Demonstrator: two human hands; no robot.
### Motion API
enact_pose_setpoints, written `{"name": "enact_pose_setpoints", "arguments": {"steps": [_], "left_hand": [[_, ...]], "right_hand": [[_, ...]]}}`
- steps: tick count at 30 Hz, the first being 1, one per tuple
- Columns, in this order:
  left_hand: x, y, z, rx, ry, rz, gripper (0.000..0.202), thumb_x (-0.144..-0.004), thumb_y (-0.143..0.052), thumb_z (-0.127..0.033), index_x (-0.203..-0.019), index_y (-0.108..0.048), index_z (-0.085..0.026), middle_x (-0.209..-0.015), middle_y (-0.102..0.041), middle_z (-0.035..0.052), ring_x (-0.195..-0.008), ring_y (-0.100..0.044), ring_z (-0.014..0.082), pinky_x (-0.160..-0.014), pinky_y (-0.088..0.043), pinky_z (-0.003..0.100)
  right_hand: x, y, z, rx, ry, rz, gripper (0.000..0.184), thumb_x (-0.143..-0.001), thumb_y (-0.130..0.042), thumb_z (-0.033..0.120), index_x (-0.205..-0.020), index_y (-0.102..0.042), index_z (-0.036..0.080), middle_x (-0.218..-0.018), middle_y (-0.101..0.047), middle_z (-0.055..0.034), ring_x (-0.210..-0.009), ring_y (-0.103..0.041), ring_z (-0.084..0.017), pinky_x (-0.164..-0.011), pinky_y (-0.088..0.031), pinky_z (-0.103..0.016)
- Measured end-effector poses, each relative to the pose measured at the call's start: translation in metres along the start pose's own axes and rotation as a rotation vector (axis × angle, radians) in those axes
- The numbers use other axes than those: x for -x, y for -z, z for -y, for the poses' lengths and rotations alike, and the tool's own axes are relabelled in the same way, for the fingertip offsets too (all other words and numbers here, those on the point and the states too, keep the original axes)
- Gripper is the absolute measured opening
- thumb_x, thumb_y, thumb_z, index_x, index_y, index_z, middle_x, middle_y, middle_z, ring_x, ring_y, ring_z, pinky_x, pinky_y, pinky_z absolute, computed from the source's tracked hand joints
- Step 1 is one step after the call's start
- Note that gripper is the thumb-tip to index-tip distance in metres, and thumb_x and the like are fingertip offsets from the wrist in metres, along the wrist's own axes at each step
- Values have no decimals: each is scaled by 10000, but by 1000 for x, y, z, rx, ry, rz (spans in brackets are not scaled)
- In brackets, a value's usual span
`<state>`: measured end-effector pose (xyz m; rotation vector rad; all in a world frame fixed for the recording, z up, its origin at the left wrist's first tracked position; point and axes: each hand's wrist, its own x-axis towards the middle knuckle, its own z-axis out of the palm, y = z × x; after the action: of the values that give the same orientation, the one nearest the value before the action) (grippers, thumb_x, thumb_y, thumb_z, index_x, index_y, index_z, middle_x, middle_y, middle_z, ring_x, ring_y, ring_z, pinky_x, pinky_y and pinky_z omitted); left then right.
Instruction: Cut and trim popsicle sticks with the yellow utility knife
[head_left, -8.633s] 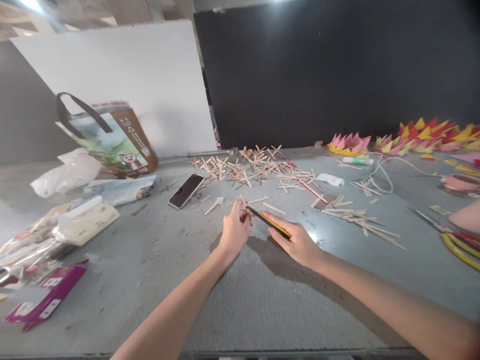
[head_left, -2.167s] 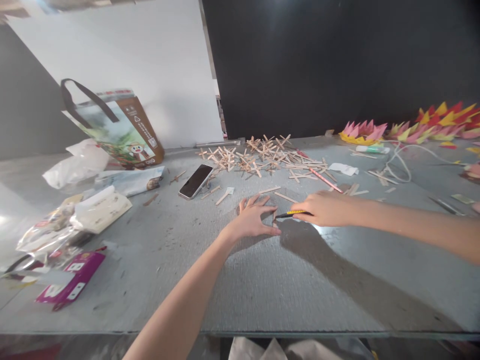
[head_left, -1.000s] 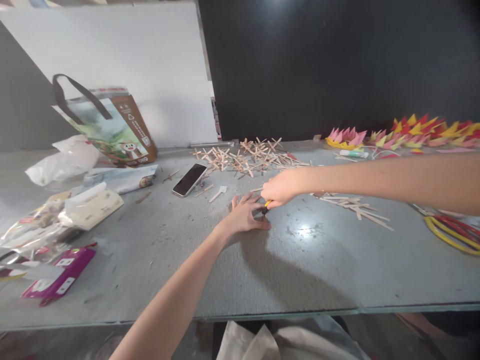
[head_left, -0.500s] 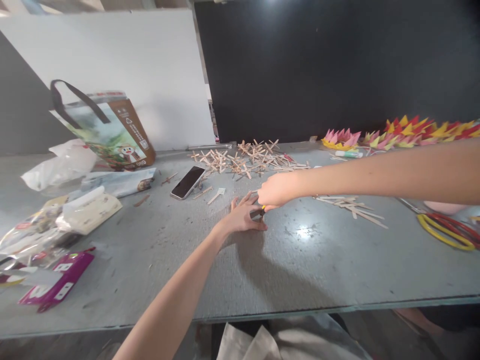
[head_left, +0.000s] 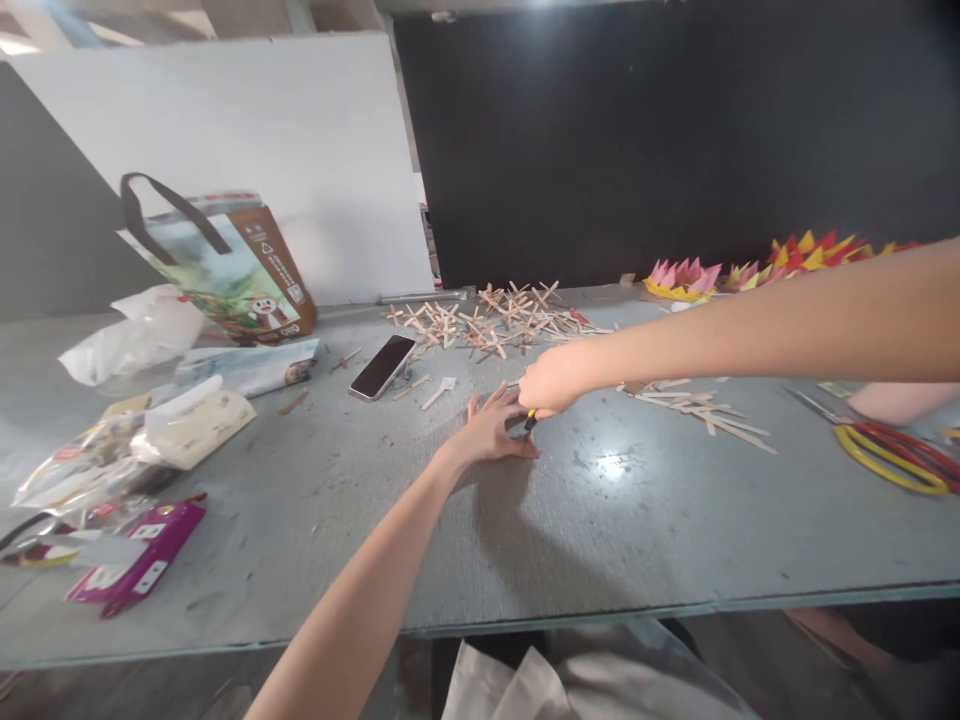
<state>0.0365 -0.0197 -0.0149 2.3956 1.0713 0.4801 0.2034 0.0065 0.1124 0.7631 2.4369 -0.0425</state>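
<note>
My right hand [head_left: 556,380] is closed around a small yellow-and-black tool, apparently a utility knife [head_left: 531,420]. Most of the knife is hidden in the fist, with its dark end pointing down toward the table. Close beside it, my left hand [head_left: 491,428] rests on the tabletop with fingers spread and thumb out. The left fingertips reach under the right fist, and whatever lies beneath them is hidden. Behind both hands is a heap of thin wooden sticks [head_left: 491,325], many joined as crosses. Loose flat sticks [head_left: 701,410] lie to the right.
A phone [head_left: 382,367] lies left of the hands. Farther left are a shopping bag [head_left: 255,265], plastic packaging [head_left: 82,450] and a purple packet [head_left: 142,560]. Scissors with yellow and red handles [head_left: 889,460] lie right, near another person's arm [head_left: 904,402]. Folded paper flowers [head_left: 682,278] stand behind.
The view has shifted slightly, so the things at left appear farther right. Less of the dark tool end shows beneath my right fist; both hands stay together at nearly the same spot.
</note>
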Motion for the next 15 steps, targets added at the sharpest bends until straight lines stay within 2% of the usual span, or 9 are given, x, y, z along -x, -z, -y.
{"name": "enact_pose_setpoints", "arguments": {"steps": [4, 7, 11, 13, 15], "left_hand": [[0, -3, 3, -11, 31, 3, 802, -725, -864, -553, -1462, -602, -379, -1709, -328, 71, -1593, -138, 473, -1214, 16, 764], [-1, -3, 3, -19, 41, 21, 774, -730, -855, -568, -1443, -623, -374, -1699, -351, 79, -1595, -144, 463, -1220, 26, 753], [-1, -2, 2, -29, 48, 30, 729, -738, -819, -640, -1399, -659, -375, -1709, -331, 65, -1598, -151, 446, -1231, 19, 734], [-2, -2, 2, -39, 61, 39, 734, -737, -806, -666, -1393, -664, -369, -1706, -335, 75, -1598, -156, 441, -1229, 12, 737], [-2, -3, 3, -45, 69, 44, 724, -733, -809, -658, -1380, -674, -363, -1688, -371, 82, -1594, -170, 442, -1229, 8, 736]], "right_hand": [[4, 7, 9, 94, -47, 97, 237, -943, -648, 307, -985, -801, 130, -875, -739, -117, -910, -686, -284, -835, -482, -430], [6, 10, 11, 104, -51, 147, 273, -970, -620, 324, -1001, -800, 120, -839, -729, -111, -834, -682, -267, -780, -488, -413], [9, 7, 6, 72, -94, 208, 446, -1008, -557, 457, -973, -791, 80, -745, -711, -115, -648, -662, -236, -656, -488, -391], [11, 4, 4, 61, -129, 213, 529, -1030, -495, 502, -972, -785, 63, -715, -708, -124, -582, -649, -224, -615, -485, -382], [12, 1, 4, 77, -134, 176, 516, -1040, -476, 485, -1018, -780, 70, -782, -732, -144, -637, -674, -237, -641, -493, -387]]}}
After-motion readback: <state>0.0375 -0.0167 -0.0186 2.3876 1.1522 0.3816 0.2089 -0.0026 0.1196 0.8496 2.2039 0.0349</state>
